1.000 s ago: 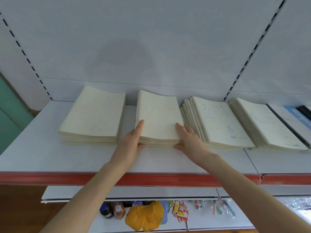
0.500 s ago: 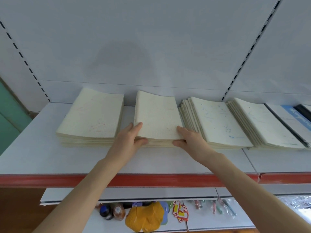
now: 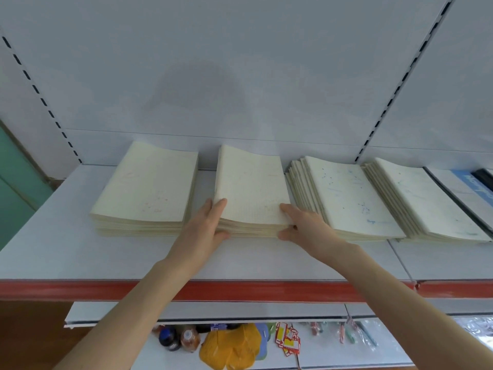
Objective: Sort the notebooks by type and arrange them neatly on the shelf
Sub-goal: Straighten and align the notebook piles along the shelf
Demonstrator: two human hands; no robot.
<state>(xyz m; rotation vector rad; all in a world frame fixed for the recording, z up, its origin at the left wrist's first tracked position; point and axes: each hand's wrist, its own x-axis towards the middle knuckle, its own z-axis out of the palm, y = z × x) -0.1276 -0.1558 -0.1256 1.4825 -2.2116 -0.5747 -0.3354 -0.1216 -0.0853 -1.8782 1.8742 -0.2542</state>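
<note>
White shelf (image 3: 53, 252), frame centre: left hand (image 3: 205, 231), right hand (image 3: 304, 227) each clamped on near corner of notebook stack (image 3: 250, 188), probably squaring it.

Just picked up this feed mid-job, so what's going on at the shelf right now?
A person grips the second notebook stack from the left by its front corners, with the left hand on one corner and the right hand on the other. It lies flat on the white shelf, between a pink-printed stack on its left and a fanned blue-printed stack close on its right.
</note>
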